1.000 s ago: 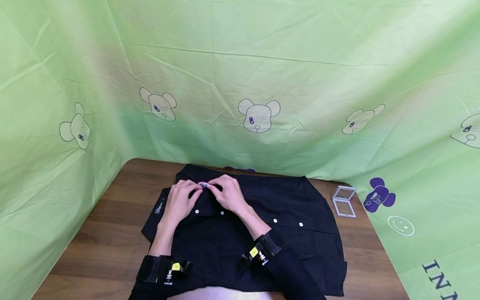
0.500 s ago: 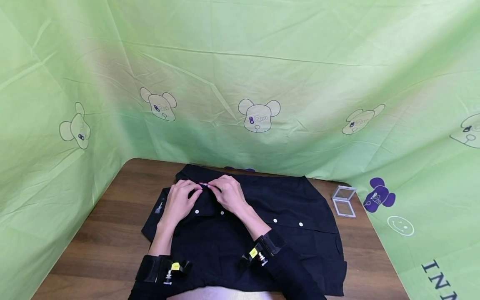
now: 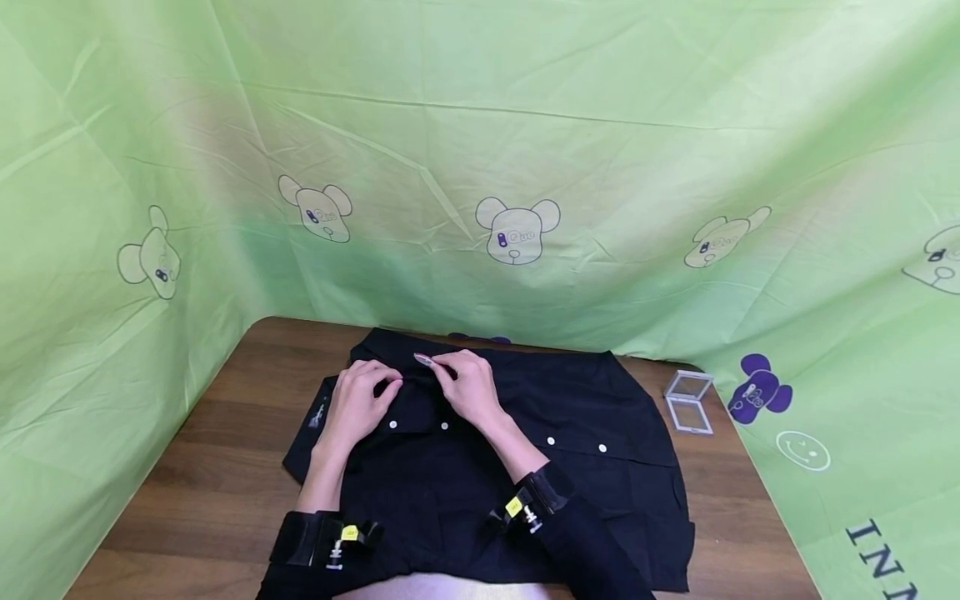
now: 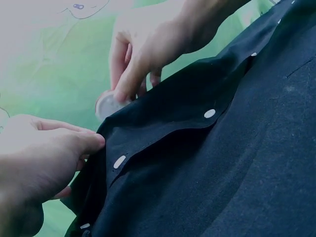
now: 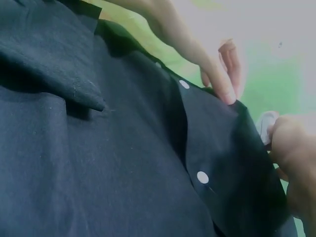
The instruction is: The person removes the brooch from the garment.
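Observation:
A black shirt point(image 3: 517, 400) with white buttons lies spread over the table. My left hand point(image 3: 360, 402) pinches a fold of its cloth near the upper left; the left wrist view shows thumb and fingers at the raised edge of the fabric point(image 4: 148, 128). Just to the right, my right hand point(image 3: 471, 387) holds a small round badge point(image 3: 423, 359) between thumb and fingers. Its pale, disc-like back point(image 4: 106, 104) faces the left wrist camera, close behind the raised cloth. In the right wrist view the badge point(image 5: 268, 123) is partly covered by the fingers.
A small clear hinged case point(image 3: 688, 404) stands open on the wooden table point(image 3: 195, 467) at the right. Green printed cloth point(image 3: 420, 133) hangs behind and along both sides. A silvery print point(image 3: 318, 413) marks the shirt's left part.
My right hand has drawn the badge slightly up and right, away from the left fingertips. The left hand stays in almost the same place.

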`<action>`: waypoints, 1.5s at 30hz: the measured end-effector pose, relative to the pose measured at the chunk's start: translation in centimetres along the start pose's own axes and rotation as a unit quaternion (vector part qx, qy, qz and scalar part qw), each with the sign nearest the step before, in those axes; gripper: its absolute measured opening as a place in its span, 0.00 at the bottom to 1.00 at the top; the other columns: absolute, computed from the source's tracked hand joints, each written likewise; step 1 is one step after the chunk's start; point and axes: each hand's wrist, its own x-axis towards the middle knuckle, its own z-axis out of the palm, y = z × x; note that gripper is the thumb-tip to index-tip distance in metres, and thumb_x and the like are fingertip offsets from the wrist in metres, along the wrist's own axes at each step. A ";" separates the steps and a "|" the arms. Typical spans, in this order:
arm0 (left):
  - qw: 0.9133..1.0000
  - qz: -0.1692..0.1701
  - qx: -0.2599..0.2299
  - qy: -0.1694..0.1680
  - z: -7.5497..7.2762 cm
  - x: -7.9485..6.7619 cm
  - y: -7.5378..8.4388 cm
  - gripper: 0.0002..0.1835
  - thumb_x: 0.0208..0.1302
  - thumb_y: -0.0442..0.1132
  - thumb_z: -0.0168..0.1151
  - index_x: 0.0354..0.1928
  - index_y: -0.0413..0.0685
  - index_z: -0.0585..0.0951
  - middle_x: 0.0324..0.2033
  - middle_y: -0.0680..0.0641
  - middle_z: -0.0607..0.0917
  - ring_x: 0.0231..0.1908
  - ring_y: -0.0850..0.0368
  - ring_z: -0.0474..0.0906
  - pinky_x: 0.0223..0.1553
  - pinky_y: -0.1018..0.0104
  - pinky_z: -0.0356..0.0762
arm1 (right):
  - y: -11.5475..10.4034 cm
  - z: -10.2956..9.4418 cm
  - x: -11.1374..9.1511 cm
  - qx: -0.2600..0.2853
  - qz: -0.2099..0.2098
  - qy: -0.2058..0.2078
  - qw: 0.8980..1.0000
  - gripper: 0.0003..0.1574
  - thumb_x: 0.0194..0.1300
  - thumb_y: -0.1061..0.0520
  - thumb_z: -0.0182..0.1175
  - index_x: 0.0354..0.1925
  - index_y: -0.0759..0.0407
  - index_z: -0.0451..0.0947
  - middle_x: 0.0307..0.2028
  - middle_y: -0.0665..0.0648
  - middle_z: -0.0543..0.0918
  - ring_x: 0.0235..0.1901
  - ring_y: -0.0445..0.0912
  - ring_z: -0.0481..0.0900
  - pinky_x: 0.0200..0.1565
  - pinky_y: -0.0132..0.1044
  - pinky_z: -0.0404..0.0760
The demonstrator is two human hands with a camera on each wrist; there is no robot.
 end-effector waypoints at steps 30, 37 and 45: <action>0.990 -0.022 0.062 -0.128 1.6 1.0 2.8 0.20 0.73 0.47 0.63 0.59 0.44 0.85 0.58 0.41 0.83 0.62 0.41 0.72 0.57 0.36 0.68 | 2.2 -8.4 -3.9 0.069 0.114 0.040 0.990 0.03 0.60 0.58 0.73 0.34 0.55 0.92 0.28 0.47 0.90 0.27 0.35 0.82 0.32 0.35 0.84; 0.952 -0.015 0.120 -0.280 3.7 1.7 4.0 0.30 0.81 0.57 0.45 0.74 0.47 0.74 0.73 0.42 0.70 0.73 0.40 0.57 0.68 0.30 0.53 | 2.4 -9.8 -5.0 0.063 0.109 0.054 0.991 0.03 0.59 0.58 0.74 0.33 0.56 0.92 0.27 0.48 0.89 0.25 0.36 0.81 0.29 0.35 0.82; 0.903 -0.050 0.153 -0.398 6.2 1.1 4.1 0.38 0.79 0.68 0.32 0.82 0.58 0.60 0.81 0.50 0.53 0.77 0.45 0.42 0.72 0.31 0.39 | 2.7 -11.3 -6.0 0.077 0.129 0.056 0.987 0.04 0.60 0.58 0.73 0.34 0.57 0.92 0.28 0.49 0.90 0.26 0.38 0.82 0.30 0.48 0.84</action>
